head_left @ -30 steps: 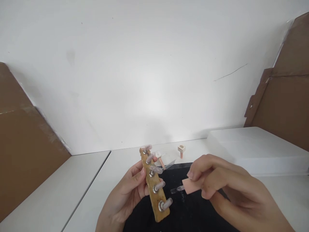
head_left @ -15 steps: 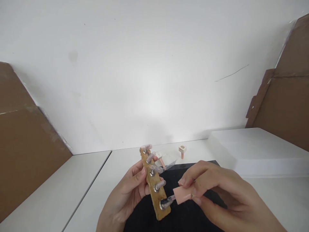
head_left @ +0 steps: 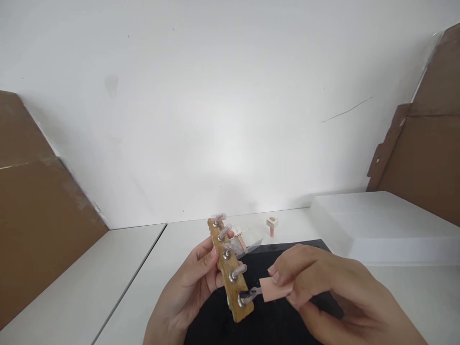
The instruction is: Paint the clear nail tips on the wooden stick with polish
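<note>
My left hand [head_left: 190,275] grips a yellowish wooden strip [head_left: 235,290] by its left side, tilted above a black surface. Along the strip stand several round metal studs, each bearing a clear pinkish false nail [head_left: 240,270]. Between the fingers of my right hand [head_left: 319,282] is a nail polish brush [head_left: 275,289] with a square pink cap. Its dark bristles meet the false nail on the lowest stud, the one nearest me. Part of that nail is hidden by the brush.
Behind the strip lie a small white and pink bottle-like piece [head_left: 238,233] and a clear pointed sheet [head_left: 253,248]. Another pink and cream piece [head_left: 272,225] stands on the white table [head_left: 136,287]. A white box [head_left: 388,225] is at right; brown cardboard [head_left: 43,191] flanks both sides.
The brush has shifted slightly up and right and its cap is turned more level. The lower end of the strip has risen a little. My left hand keeps its hold.
</note>
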`<state>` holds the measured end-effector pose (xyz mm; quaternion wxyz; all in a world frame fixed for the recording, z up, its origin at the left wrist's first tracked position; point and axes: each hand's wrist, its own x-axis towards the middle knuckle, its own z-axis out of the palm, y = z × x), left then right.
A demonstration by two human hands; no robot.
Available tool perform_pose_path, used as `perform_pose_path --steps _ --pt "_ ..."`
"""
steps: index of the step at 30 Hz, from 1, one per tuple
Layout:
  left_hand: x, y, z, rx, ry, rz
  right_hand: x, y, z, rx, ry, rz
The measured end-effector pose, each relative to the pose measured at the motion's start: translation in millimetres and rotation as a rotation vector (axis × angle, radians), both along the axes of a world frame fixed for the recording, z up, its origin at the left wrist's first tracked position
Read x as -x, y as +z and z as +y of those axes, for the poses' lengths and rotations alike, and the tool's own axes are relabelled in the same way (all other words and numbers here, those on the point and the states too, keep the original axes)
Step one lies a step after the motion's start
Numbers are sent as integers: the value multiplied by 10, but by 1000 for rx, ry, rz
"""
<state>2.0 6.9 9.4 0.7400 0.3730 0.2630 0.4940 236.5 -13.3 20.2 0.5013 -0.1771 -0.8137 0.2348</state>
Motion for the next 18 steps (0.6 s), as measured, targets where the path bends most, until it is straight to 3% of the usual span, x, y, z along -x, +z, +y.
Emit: perform_pose_path --steps 11,18 --pt "-9 -18 -39 -8 9 -36 99 4 -34 -56 -77 14" --pt "-25 21 -59 -9 20 -14 34 42 -42 -77 -32 -19"
